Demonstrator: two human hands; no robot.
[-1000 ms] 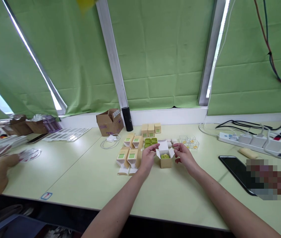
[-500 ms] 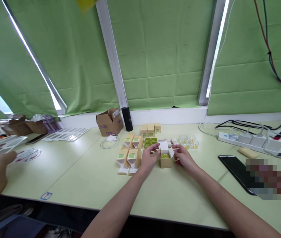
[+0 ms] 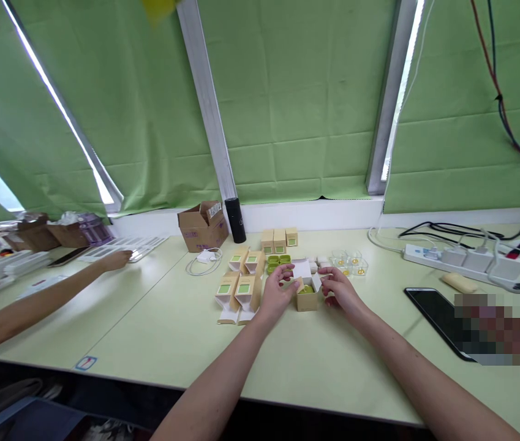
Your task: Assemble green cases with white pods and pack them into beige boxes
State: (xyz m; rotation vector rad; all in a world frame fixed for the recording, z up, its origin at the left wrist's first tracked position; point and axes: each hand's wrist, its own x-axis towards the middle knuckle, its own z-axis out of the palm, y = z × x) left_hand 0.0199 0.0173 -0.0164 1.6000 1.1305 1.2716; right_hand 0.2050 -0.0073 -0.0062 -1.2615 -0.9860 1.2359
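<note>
Two bare hands met at a small open box, which stood upright on the worktop a little right of centre in the lower half of the frame. A yellow-green piece sat inside it, and its white back flap stood raised. The left hand was at the box's left side, its thumb against the left flap, which leaned inward over the opening; its grip was spread, with thumb and forefinger apart. The right hand was at the right flap, its fingers bent; whether its grip pinched that flap or only touched it, I could not tell.

Left of the left hand, near the middle of the frame, stood four tan cartons in two rows, the front pair with flaps lying toward the lower edge. Behind that hand was a group of green cups, and above them three closed boxes stood in a row. Clear containers with gold-coloured centres lay just beyond the right hand. A dark phone lay at the lower right, below a white power strip. At the left of the frame, a co-worker's hand reached to a white tray.
</note>
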